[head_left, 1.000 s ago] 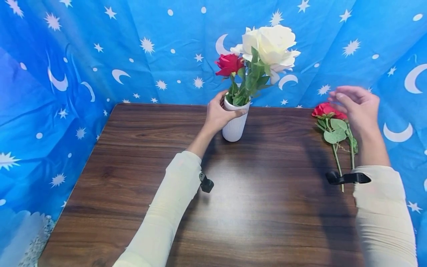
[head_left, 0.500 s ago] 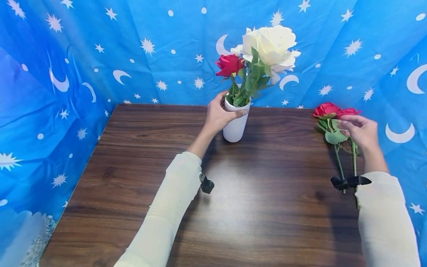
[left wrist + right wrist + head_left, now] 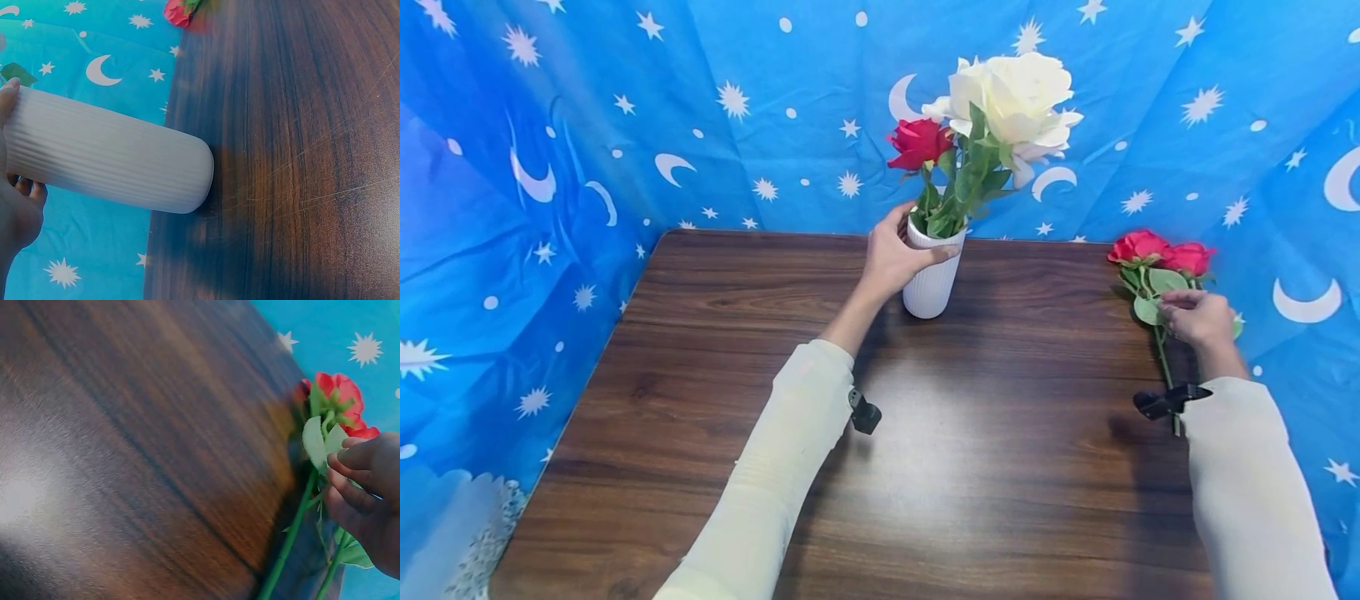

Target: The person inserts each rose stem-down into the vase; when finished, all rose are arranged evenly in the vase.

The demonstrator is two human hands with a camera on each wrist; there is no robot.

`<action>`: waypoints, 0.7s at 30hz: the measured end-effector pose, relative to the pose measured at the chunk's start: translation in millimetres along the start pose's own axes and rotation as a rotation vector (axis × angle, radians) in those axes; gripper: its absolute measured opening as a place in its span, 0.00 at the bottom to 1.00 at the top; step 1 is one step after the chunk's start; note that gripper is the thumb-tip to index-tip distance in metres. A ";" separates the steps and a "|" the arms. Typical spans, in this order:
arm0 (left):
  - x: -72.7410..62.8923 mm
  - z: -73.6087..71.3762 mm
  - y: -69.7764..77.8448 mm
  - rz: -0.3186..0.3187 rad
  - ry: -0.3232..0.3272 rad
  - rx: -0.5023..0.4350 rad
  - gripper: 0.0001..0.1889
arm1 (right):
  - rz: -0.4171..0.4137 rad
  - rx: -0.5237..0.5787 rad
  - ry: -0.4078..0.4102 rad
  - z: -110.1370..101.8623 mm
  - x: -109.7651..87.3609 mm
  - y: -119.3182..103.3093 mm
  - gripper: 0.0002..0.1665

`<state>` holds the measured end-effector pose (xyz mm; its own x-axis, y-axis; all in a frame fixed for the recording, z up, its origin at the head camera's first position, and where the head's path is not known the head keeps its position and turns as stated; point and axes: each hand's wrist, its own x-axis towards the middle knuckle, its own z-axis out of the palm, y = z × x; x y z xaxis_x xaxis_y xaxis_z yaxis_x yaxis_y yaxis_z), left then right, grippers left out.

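My left hand (image 3: 895, 257) grips the white ribbed vase (image 3: 929, 287) near its rim, thumb across the front. The vase stands on the table with a red rose (image 3: 919, 143) and a larger white rose (image 3: 1018, 100) in it. At the table's far right, my right hand (image 3: 1202, 321) pinches the stem of one red rose (image 3: 1190, 258) just below its bloom; the exact contact is partly hidden by the fingers. Another red rose (image 3: 1138, 246) lies beside it, its green leaves (image 3: 314, 444) close to my fingertips in the right wrist view.
The dark wooden table (image 3: 1000, 467) extends toward me. Behind it and along both sides hangs a blue cloth (image 3: 820, 100) with white stars and moons. A black wrist strap (image 3: 1171, 402) sits over the lying rose's stem in the head view.
My right hand has come down from above the red roses, past their blooms, to the stem and leaves. The left hand has stayed on the vase.
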<state>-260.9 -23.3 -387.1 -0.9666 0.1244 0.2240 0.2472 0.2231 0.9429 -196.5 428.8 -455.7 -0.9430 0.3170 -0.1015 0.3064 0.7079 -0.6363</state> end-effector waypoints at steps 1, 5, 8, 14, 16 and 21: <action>0.1 -0.3 -0.2 0.000 0.000 0.000 0.44 | -0.007 -0.020 0.002 1.7 0.6 1.4 0.24; 0.1 -1.4 0.0 -0.003 0.004 -0.003 0.44 | -0.013 -0.093 0.009 7.4 1.8 5.0 0.25; 0.1 -1.4 0.6 -0.003 -0.002 0.001 0.44 | 0.025 -0.092 -0.017 9.6 1.0 4.5 0.25; -0.8 -0.6 0.3 -0.009 -0.005 0.005 0.44 | 0.065 -0.206 -0.086 7.6 -2.3 -4.4 0.26; -1.4 0.2 -0.1 -0.010 0.003 0.002 0.44 | 0.069 -0.240 -0.113 6.0 -3.4 -7.2 0.27; -2.2 2.1 -0.7 -0.005 0.019 0.005 0.44 | 0.082 -0.247 -0.143 5.1 -4.8 -9.8 0.26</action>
<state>-258.9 -21.7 -388.7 -0.9689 0.1050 0.2241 0.2428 0.2281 0.9429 -195.6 417.1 -452.9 -0.9172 0.2998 -0.2624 0.3881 0.8212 -0.4183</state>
